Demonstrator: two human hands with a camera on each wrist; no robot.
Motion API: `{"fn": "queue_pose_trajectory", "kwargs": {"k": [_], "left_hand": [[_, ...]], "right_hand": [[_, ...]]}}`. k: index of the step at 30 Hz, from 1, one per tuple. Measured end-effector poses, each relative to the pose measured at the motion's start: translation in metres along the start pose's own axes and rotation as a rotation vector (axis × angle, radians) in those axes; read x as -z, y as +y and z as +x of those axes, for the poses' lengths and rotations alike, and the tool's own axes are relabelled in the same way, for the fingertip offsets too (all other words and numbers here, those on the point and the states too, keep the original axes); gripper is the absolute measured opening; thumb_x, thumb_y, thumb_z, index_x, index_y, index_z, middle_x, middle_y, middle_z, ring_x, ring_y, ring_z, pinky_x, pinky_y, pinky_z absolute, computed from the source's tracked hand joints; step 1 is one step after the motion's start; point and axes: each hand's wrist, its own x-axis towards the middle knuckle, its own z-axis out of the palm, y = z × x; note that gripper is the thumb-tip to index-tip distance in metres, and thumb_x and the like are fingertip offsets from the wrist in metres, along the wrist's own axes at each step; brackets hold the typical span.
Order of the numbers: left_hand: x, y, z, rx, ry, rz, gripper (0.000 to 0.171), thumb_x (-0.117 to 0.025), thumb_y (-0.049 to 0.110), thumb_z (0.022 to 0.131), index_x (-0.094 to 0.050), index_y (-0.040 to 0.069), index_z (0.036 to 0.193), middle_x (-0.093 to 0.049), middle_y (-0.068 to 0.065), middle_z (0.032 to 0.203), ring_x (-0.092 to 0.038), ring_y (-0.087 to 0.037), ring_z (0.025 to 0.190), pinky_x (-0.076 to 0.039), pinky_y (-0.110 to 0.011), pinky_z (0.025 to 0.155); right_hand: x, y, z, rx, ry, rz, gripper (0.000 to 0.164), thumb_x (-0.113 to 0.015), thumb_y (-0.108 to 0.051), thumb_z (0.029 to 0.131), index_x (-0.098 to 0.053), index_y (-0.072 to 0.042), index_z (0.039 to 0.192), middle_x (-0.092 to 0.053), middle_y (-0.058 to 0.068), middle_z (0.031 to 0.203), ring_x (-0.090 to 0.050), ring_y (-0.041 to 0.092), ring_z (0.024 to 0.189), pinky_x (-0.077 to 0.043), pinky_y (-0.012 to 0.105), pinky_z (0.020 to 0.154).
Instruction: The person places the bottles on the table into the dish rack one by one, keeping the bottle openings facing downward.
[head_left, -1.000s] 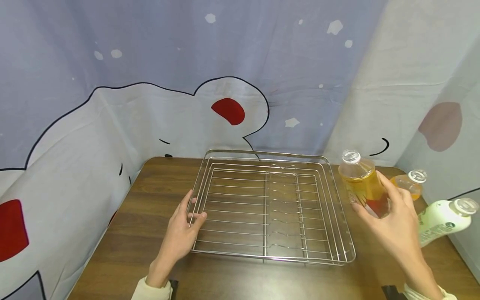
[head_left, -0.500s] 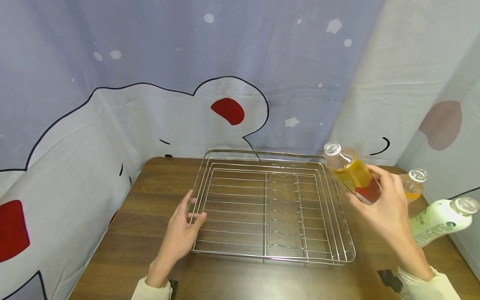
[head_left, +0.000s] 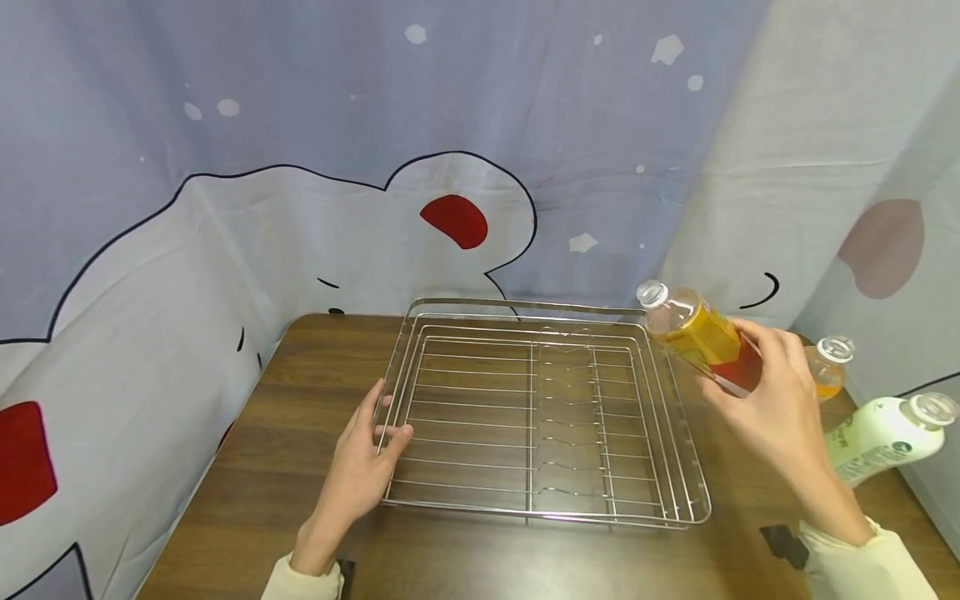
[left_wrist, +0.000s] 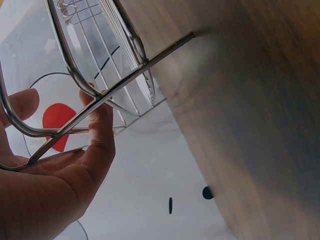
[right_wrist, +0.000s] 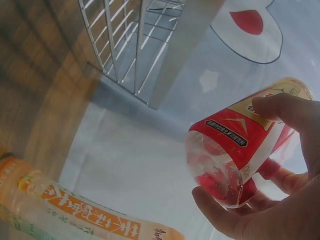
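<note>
A clear plastic bottle with a yellow and red label is held by my right hand above the right rim of a wire dish rack. It tilts with its uncapped neck to the upper left, and the right wrist view shows its clear base and red label. On the other side, my left hand grips the rack's left rim, thumb inside and fingers outside. In the left wrist view, fingers curl around the metal bars.
A bottle with orange liquid stands behind my right hand; its orange label shows in the right wrist view. Nearer stands a white-green bottle. A patterned curtain borders the wooden table.
My right hand has carried the bottle left and slightly up, towards the rack, and the bottle leans further left. The left hand and the rack have stayed in place.
</note>
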Motion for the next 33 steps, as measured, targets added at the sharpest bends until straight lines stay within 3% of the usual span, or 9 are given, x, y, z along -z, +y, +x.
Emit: {"fn": "queue_pose_trajectory", "kwargs": {"k": [8,15,33], "left_hand": [[0.0,0.0,0.0,-0.005,0.003,0.009,0.08,-0.07,0.029,0.112,-0.027,0.006,0.175,-0.052,-0.023,0.163,-0.072,-0.028,0.113,-0.057,-0.037,0.082],[0.0,-0.001,0.0,-0.012,0.001,0.009,0.08,-0.07,0.029,0.112,-0.027,0.005,0.175,-0.052,-0.024,0.163,-0.072,-0.028,0.111,-0.056,-0.036,0.08],[0.0,0.0,0.0,-0.013,-0.006,0.019,0.08,-0.068,0.033,0.112,-0.026,0.006,0.175,-0.051,-0.024,0.164,-0.073,-0.031,0.114,-0.056,-0.037,0.081]], "right_hand": [[0.004,0.001,0.006,0.031,-0.041,-0.027,0.082,-0.092,0.002,0.074,-0.062,-0.004,0.15,-0.062,0.027,0.139,-0.059,0.051,0.124,-0.043,0.069,0.096],[0.006,0.005,0.012,0.037,-0.087,-0.052,0.086,-0.091,0.001,0.076,-0.058,-0.004,0.155,-0.059,0.03,0.143,-0.057,0.055,0.125,-0.042,0.073,0.096],[0.011,0.012,0.029,0.106,-0.143,-0.111,0.083,-0.088,0.008,0.074,-0.06,-0.003,0.151,-0.056,0.034,0.14,-0.051,0.057,0.125,-0.041,0.074,0.095]]}}
